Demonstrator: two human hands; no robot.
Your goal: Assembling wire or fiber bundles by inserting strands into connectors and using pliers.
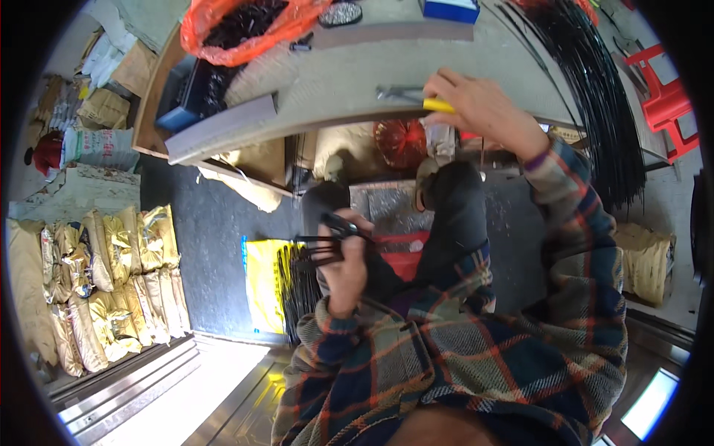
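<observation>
right hand point(476, 108): closed on yellow-handled pliers point(439, 105), at near edge of table point(335, 82). left hand point(346, 271): curled round dark pieces point(340, 224), blurred, near left knee point(325, 199). long black strands point(599, 111): draped over table's right end.

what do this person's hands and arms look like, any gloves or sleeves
Both the left hand and right hand are ungloved. The plaid sleeves mix grey-beige and dark blue with orange-red lines; a purple inner cuff shows at the right wrist. The left hand is blurred.
</observation>
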